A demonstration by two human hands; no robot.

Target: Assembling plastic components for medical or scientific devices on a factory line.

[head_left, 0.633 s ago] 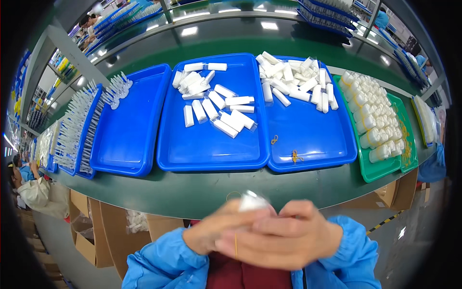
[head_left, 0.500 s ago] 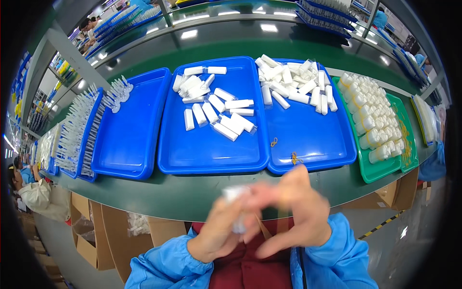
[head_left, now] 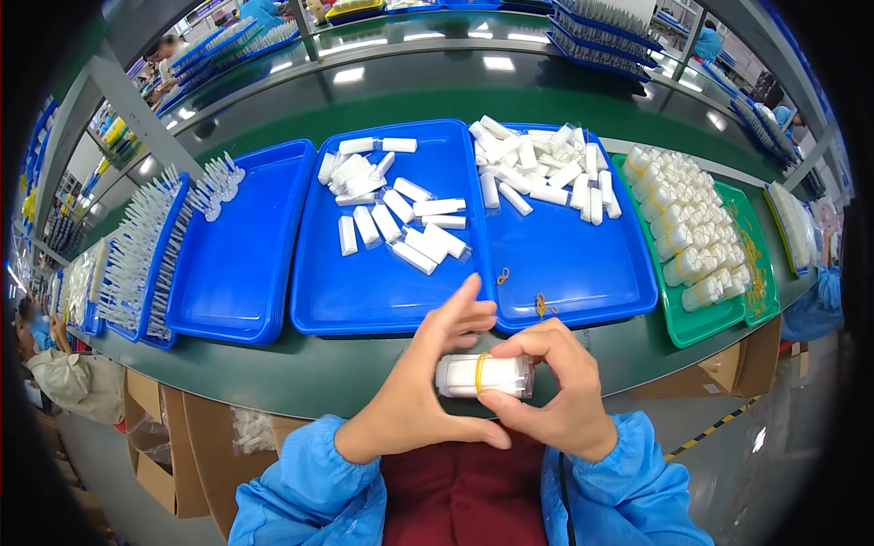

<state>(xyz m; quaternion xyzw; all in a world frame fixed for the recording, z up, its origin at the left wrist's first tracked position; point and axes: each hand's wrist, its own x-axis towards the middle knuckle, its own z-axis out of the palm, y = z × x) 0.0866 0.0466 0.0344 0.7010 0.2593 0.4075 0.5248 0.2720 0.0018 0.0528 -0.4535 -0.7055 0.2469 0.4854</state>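
A bundle of white packets in clear wrap [head_left: 505,375], with a yellow rubber band [head_left: 480,373] around its middle, lies sideways in front of me. The thumb and fingers of my right hand [head_left: 560,387] pinch its right end. My left hand [head_left: 423,387] is open at the bundle's left end, fingers and thumb apart; whether its palm touches the bundle I cannot tell. Beyond my hands, loose white packets [head_left: 423,246] lie in the middle blue tray [head_left: 382,305]. More are piled in the right blue tray [head_left: 601,282], where a few rubber bands [head_left: 543,305] lie near the front edge.
On the right, a green tray [head_left: 687,329] holds rows of banded bundles [head_left: 678,227] and loose rubber bands. To the left stand a blue tray [head_left: 228,300] with white plastic parts and a rack of similar upright parts [head_left: 137,255]. Cardboard boxes [head_left: 196,437] sit below the table edge.
The rubber band now sits around the bundle, and my left hand has opened off it. My right hand has closed on the bundle's right end. The view has shifted slightly.
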